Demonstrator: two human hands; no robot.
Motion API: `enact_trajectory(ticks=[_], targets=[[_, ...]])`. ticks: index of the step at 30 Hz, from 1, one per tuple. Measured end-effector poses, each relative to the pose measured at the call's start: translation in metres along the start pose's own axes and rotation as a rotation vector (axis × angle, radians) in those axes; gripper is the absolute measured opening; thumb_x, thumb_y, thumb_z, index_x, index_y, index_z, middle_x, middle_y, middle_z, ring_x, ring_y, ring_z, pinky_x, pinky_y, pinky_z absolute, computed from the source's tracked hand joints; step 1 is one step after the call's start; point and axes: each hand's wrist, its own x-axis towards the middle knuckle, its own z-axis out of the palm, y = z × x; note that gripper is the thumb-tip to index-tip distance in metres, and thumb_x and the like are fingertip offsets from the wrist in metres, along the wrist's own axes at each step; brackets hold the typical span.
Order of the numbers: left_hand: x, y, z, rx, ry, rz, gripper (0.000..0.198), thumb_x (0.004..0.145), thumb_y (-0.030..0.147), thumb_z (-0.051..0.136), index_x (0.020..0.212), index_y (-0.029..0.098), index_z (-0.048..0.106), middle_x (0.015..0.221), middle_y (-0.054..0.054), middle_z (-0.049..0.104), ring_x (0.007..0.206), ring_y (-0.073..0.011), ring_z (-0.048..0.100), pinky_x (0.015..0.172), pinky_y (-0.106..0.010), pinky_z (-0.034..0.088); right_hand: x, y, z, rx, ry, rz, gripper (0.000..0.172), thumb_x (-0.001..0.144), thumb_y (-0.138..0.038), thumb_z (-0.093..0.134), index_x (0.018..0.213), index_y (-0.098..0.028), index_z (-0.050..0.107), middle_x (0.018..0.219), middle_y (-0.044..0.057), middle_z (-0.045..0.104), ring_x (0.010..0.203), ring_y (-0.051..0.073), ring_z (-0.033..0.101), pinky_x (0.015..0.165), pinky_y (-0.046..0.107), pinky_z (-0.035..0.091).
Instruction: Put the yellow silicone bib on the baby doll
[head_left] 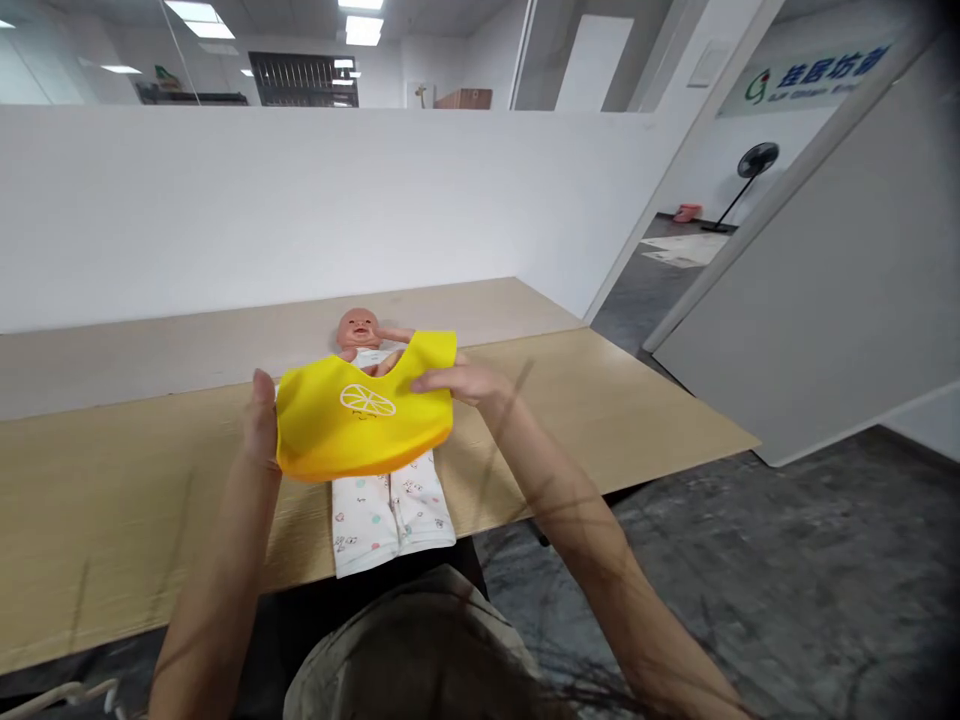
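Both my hands hold up a yellow baby bib [397,425] with a white citrus-slice print on its front. My left hand [261,420] grips its left edge, thumb up and the other fingers mostly hidden behind it. At the right side my right hand [461,380] pinches the bib, fingers in front, below the raised neck strap. Behind the bib a baby doll [358,328] lies face up on the table, its head toward the wall. White patterned trousers [394,515] cover its legs down to the table's front edge. The bib hides most of the doll's torso.
The wooden table [570,390] runs along a white partition wall [262,210] with glass above it. Its right end stops short of a grey door panel [817,280]. Through the doorway stand a black fan [757,160] and a pink bin [687,213].
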Motion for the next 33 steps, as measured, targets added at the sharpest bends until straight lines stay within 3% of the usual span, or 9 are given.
enact_trajectory(ticks=[2, 4, 8, 11, 15, 18, 25, 29, 33], targets=[[0.004, 0.006, 0.002, 0.037, 0.034, 0.073, 0.088, 0.079, 0.074, 0.059, 0.148, 0.02, 0.051, 0.143, -0.015, 0.063, 0.139, -0.0393, 0.052, 0.119, -0.053, 0.038, 0.012, -0.003, -0.002, -0.013, 0.034, -0.064, 0.072, 0.066, -0.021, 0.077, 0.135, -0.022, 0.055, 0.115, 0.005, 0.073, 0.119, 0.025, 0.064, 0.106, 0.042, 0.052], [0.006, 0.013, 0.003, 0.04, 0.048, 0.116, 0.087, 0.074, 0.065, 0.065, 0.146, 0.018, 0.052, 0.141, -0.015, 0.064, 0.135, -0.0409, 0.055, 0.116, -0.054, 0.041, 0.02, -0.008, 0.001, 0.02, 0.081, -0.118, 0.065, 0.07, -0.024, 0.074, 0.132, -0.022, 0.056, 0.123, 0.007, 0.071, 0.122, 0.026, 0.063, 0.111, 0.047, 0.049], [0.007, 0.024, 0.004, 0.013, 0.05, 0.167, 0.09, 0.064, 0.068, 0.066, 0.135, 0.014, 0.059, 0.136, -0.018, 0.066, 0.13, -0.0442, 0.058, 0.107, -0.055, 0.049, 0.02, -0.025, 0.014, 0.086, 0.131, -0.157, 0.057, 0.073, -0.029, 0.07, 0.128, -0.022, 0.058, 0.134, 0.009, 0.066, 0.129, 0.028, 0.06, 0.114, 0.055, 0.044], [0.012, 0.028, 0.007, 0.038, 0.118, 0.257, 0.068, 0.073, 0.066, 0.06, 0.119, 0.016, 0.066, 0.126, -0.017, 0.071, 0.126, -0.0408, 0.061, 0.103, -0.054, 0.052, 0.017, -0.034, 0.021, 0.071, 0.208, -0.171, 0.051, 0.075, -0.035, 0.07, 0.123, -0.021, 0.06, 0.123, 0.009, 0.071, 0.125, 0.029, 0.062, 0.111, 0.055, 0.046], [0.022, 0.035, 0.016, 0.145, 0.24, 0.285, 0.032, 0.075, 0.038, 0.067, 0.101, 0.02, 0.067, 0.111, -0.011, 0.075, 0.118, -0.0339, 0.067, 0.101, -0.049, 0.054, 0.025, -0.034, 0.021, 0.029, 0.361, -0.238, 0.044, 0.077, -0.038, 0.071, 0.115, -0.018, 0.062, 0.1, 0.008, 0.074, 0.108, 0.026, 0.068, 0.107, 0.049, 0.051], [0.028, 0.046, 0.025, 0.223, 0.315, 0.282, 0.036, 0.071, 0.025, 0.069, 0.106, 0.02, 0.066, 0.108, -0.008, 0.075, 0.113, -0.0315, 0.068, 0.099, -0.049, 0.056, 0.038, -0.034, 0.017, -0.01, 0.429, -0.26, 0.041, 0.076, -0.036, 0.07, 0.111, -0.017, 0.061, 0.094, 0.007, 0.074, 0.098, 0.023, 0.069, 0.101, 0.044, 0.055], [0.044, 0.067, 0.028, 0.416, 0.429, 0.405, 0.028, 0.083, 0.046, 0.065, 0.09, 0.019, 0.065, 0.093, -0.011, 0.073, 0.097, -0.0304, 0.072, 0.091, -0.049, 0.06, 0.045, -0.048, 0.017, -0.04, 0.436, -0.268, 0.036, 0.082, -0.04, 0.069, 0.108, -0.017, 0.059, 0.084, 0.004, 0.07, 0.089, 0.019, 0.069, 0.089, 0.036, 0.058], [0.057, 0.057, 0.009, 0.485, 0.503, 0.481, 0.031, 0.081, 0.046, 0.07, 0.094, 0.018, 0.066, 0.087, -0.008, 0.073, 0.085, -0.025, 0.072, 0.085, -0.041, 0.06, 0.048, -0.046, 0.012, -0.012, 0.478, -0.24, 0.034, 0.084, -0.044, 0.071, 0.1, -0.018, 0.056, 0.08, 0.005, 0.069, 0.084, 0.02, 0.071, 0.084, 0.035, 0.06], [0.07, 0.044, -0.01, 0.456, 0.53, 0.435, 0.036, 0.08, 0.043, 0.074, 0.104, 0.018, 0.067, 0.084, -0.008, 0.074, 0.078, -0.0233, 0.072, 0.079, -0.038, 0.059, 0.06, -0.034, -0.005, 0.012, 0.518, -0.186, 0.035, 0.084, -0.043, 0.071, 0.102, -0.018, 0.053, 0.082, 0.006, 0.071, 0.081, 0.021, 0.072, 0.082, 0.038, 0.061]])
